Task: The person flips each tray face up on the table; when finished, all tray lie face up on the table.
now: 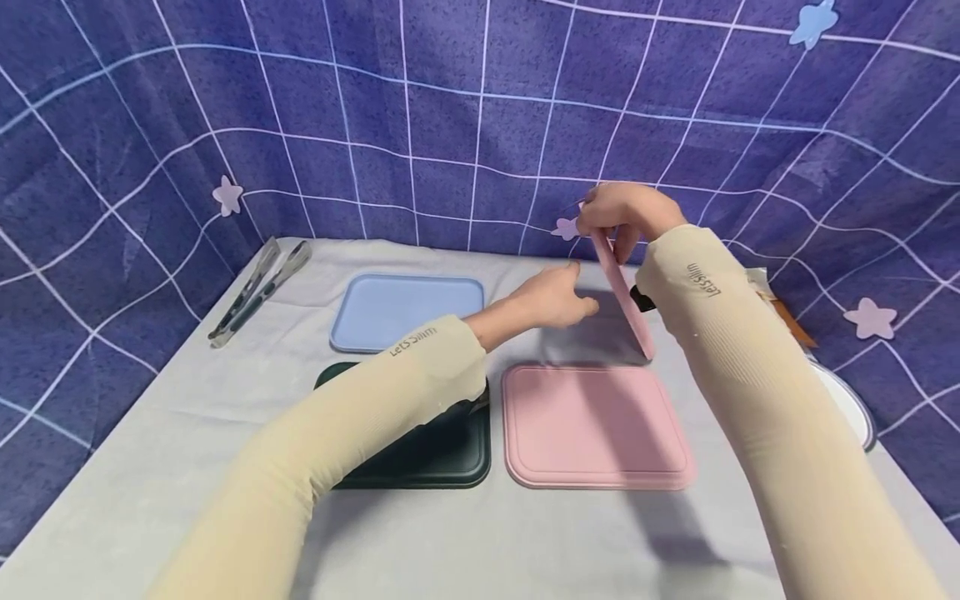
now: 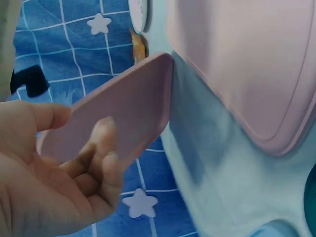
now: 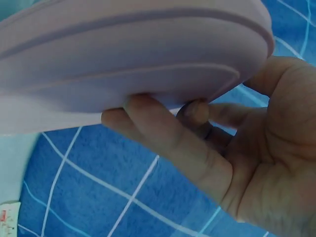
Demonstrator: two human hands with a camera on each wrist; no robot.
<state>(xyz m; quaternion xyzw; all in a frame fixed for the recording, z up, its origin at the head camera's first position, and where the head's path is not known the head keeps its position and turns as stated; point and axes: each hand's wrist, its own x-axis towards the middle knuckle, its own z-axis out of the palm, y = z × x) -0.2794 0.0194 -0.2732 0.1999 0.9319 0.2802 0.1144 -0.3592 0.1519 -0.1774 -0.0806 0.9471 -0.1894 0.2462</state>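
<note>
The backdrop is a purple-blue grid-patterned fabric curtain (image 1: 442,158). Before it stands the table (image 1: 420,533), covered in a creased white cloth.

The raised pink tray (image 1: 622,294) is above the far right part of the table, tilted steeply and almost edge-on in the head view. Finish: matte, plain pink. Corners: rounded. The right wrist view shows a banded rim and a fine line inset from it. Its lower end is close to the cloth; contact cannot be confirmed.

A second pink tray (image 1: 555,437) lies flat, nearer the person. A dark green tray (image 1: 442,458) lies just left of it, partly covered by the left sleeve (image 1: 375,400); a light blue tray (image 1: 408,302) lies behind.

Dark-handled tongs (image 1: 262,293) lie at far left.

Right hand (image 1: 628,208): grip closed on the raised tray's upper end. Left hand (image 1: 555,298): grip holds nothing, fingers loosely bent, near that tray.
</note>
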